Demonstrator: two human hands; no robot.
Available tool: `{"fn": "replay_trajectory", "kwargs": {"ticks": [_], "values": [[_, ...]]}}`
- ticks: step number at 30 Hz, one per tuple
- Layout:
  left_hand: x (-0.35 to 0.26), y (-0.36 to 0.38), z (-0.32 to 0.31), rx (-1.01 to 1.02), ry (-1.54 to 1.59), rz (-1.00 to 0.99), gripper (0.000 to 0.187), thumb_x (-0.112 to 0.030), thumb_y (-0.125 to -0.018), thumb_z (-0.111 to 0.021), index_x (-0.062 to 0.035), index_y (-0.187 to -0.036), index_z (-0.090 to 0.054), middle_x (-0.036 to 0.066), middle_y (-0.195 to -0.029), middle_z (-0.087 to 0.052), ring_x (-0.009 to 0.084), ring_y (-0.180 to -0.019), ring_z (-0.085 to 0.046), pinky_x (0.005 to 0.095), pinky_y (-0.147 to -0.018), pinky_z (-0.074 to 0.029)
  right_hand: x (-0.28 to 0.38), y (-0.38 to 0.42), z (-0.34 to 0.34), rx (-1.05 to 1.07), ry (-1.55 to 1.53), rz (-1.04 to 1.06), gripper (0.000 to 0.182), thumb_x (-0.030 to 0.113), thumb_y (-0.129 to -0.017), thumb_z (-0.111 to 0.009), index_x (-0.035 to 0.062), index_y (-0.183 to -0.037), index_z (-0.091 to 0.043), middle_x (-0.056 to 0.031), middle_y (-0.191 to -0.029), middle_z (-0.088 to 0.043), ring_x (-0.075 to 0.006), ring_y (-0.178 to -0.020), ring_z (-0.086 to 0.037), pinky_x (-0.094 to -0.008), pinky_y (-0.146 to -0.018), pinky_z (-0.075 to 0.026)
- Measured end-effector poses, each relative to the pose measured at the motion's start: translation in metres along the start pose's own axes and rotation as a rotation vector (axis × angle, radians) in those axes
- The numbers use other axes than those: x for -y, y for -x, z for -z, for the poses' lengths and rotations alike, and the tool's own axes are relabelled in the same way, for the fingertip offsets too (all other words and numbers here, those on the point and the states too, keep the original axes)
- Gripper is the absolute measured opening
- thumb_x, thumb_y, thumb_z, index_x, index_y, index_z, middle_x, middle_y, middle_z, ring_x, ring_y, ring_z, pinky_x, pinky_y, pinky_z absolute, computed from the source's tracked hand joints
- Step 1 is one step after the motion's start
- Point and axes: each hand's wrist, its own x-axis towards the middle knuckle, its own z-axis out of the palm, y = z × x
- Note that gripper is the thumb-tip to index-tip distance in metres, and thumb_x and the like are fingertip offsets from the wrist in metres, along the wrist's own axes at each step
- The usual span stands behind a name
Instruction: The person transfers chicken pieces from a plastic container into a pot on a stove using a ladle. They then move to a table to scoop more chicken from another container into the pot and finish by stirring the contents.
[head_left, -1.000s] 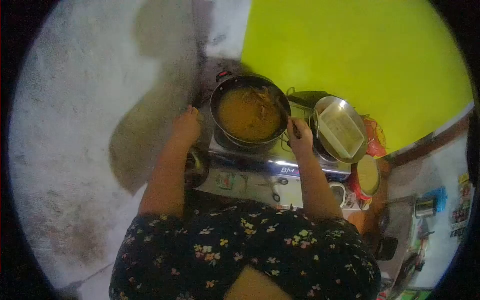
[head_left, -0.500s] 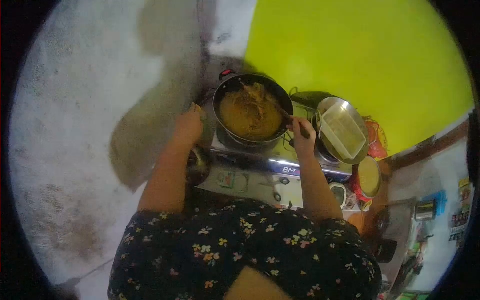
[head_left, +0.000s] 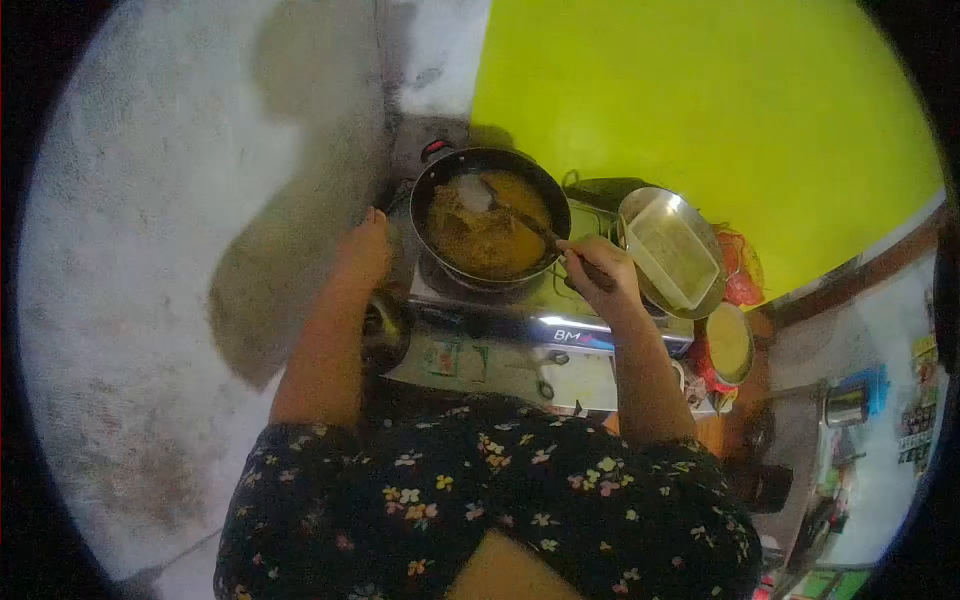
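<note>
A dark wok sits on the left burner of a gas stove, holding brown-orange food with liquid. My right hand is closed round the dark handle of a spatula, whose greyish blade rests in the food toward the back left of the wok. To the left of the wok is my left hand, fingers curled; whatever they hold, if anything, is too dark to make out.
On the right burner, a metal pan carries a pale rectangular tray. Beyond it stand a red container with a pale top and a red plastic bag. Scissors and a small packet lie before the stove.
The spatula has swept through the food, its blade now visible at the back left of the wok. My right hand has turned its grip, and the whole view has shifted slightly.
</note>
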Motion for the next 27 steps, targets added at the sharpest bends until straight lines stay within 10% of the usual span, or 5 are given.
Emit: {"fn": "replay_trajectory", "kwargs": {"ticks": [27], "values": [[0.014,-0.010,-0.018,-0.037,-0.088,-0.048,0.059,-0.010,-0.089,-0.047,-0.0049,-0.145,-0.028,0.011,-0.152,-0.025,0.0326,-0.126,-0.046,0.0436,-0.100,-0.042,-0.036,0.019,-0.054,-0.227,-0.001,0.002,0.010,-0.004,-0.082,-0.063,-0.0016,-0.091,-0.065,-0.0139,-0.078,-0.062,-0.0263,-0.068,-0.061,-0.0323,-0.062,-0.048]]}}
